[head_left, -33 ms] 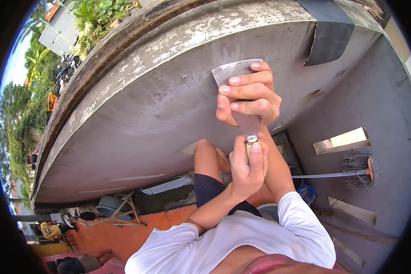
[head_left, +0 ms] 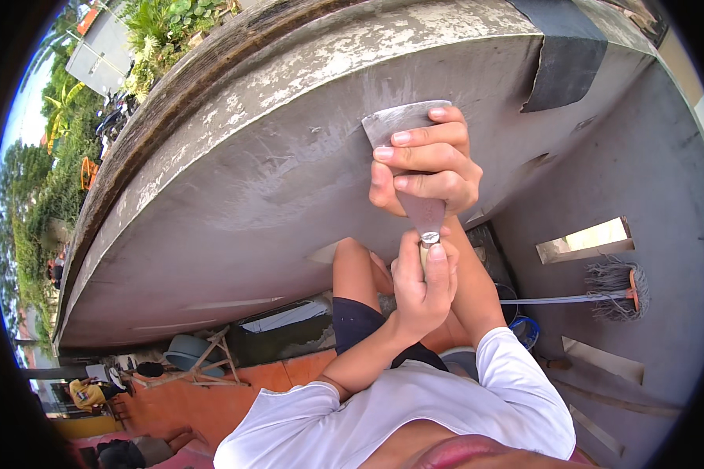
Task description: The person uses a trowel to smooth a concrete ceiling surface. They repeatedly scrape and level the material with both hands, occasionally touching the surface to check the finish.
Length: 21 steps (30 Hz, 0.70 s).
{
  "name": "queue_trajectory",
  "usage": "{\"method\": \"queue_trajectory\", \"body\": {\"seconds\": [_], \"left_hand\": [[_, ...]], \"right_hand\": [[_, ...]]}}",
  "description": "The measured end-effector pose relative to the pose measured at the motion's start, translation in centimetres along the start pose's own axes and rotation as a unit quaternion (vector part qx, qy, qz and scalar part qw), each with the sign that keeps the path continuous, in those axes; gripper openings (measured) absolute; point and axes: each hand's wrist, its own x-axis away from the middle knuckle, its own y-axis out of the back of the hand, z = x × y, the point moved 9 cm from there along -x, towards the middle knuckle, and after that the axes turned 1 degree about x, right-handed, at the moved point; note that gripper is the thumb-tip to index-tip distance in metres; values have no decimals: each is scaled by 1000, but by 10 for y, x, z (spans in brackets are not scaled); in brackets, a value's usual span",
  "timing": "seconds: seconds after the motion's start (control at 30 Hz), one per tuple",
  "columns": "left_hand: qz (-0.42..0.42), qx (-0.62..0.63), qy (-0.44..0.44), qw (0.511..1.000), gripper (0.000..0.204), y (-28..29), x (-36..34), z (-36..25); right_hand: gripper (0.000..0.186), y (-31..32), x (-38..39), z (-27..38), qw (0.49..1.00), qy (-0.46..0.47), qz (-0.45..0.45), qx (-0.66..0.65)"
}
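Nothing measurable has shifted since the earlier frame: both hands and the blade sit at the same spot on the slab.

Grey concrete slab (head_left: 235, 180): largest item, curved by the lens, filling the frame from 9 to 1 o'clock; surface smooth-skimmed with white flaking patches along its upper edge. Black tape patch (head_left: 563, 47) at 1 o'clock.

Grey rendered wall (head_left: 641, 156): 2 to 5 o'clock, with a slot opening (head_left: 587, 238) lit from behind. String mop (head_left: 614, 285) lies against it at 3 o'clock.

Orange floor (head_left: 235, 391) at 7 o'clock, with a wooden trestle (head_left: 211, 356) standing on it. Trees and rooftops at 10 to 11 o'clock.

White T-shirt (head_left: 414, 414): 6 o'clock, the wearer's own.

Putty knife (head_left: 414, 156): centre, slightly toward 1 o'clock; wide steel blade flat against the slab, handle pointing toward 6 o'clock.

Right hand (head_left: 426, 168): fingers curled over the blade face, pressing it to the slab.

Left hand (head_left: 422, 285): closed round the handle just below the right hand, thumb along its top. Hands nearly touching.

Versus earlier frame: no difference in grip, blade angle or surroundings.
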Motion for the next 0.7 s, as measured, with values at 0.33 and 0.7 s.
{"method": "queue_trajectory", "body": {"seconds": [0.33,0.7], "left_hand": [[19,-2,-12,1000,30,6,-6,-1],[21,-37,2,999,28,7,-15,-6]], "right_hand": [[35,-9,2,-1,1000,21,0,3],[33,-4,5,-7,999,4,-29,25]]}}
